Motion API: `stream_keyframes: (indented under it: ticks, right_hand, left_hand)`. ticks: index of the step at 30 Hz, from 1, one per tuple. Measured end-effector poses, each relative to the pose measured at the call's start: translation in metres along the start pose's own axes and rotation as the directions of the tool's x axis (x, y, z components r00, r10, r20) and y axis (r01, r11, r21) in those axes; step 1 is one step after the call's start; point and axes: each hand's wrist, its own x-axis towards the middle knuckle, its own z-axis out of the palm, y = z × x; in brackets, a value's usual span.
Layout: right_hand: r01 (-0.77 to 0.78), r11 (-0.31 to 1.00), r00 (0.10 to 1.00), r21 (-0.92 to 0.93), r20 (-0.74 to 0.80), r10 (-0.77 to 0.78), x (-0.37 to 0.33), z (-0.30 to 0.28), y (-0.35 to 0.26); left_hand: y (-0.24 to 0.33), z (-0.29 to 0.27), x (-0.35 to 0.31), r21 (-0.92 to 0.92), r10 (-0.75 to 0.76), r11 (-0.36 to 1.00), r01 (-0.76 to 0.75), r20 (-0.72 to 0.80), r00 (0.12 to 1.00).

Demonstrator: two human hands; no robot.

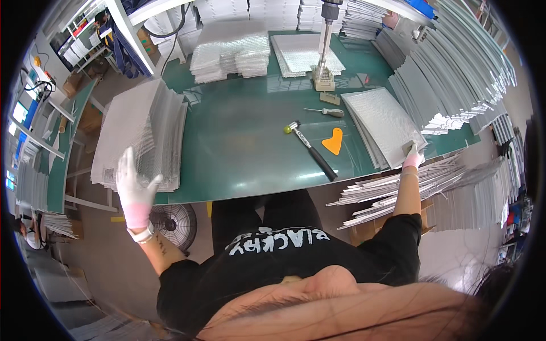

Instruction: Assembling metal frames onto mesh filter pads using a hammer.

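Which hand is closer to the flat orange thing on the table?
Right. The right hand is to the right of the orange piece, at a sheet stack's near corner. The left hand is much farther off, to its left, by another stack.

Green tabletop (239,136); silver-grey, mesh-patterned panels (381,116); orange scraper (333,141).

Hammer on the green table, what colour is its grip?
The grip is black, best seen in the head view.
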Motion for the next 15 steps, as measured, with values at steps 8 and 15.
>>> stream_keyframes:
  ticks: [8, 15]
  right_hand:
    - [-0.078, 0.95, 0.997, -0.302, 0.001, 0.082, 0.016, -0.001, 0.013]
    - [0.072, 0.704, 0.994, -0.707, -0.009, -0.111, -0.044, 0.017, -0.02]
  left_hand:
    - [-0.01, 0.017, 0.029, 0.183, 0.103, 0.976, -0.121, 0.107, 0.989]
    - [-0.042, 0.007, 0.061, 0.193, -0.108, 0.975, 0.107, -0.007, 0.994]
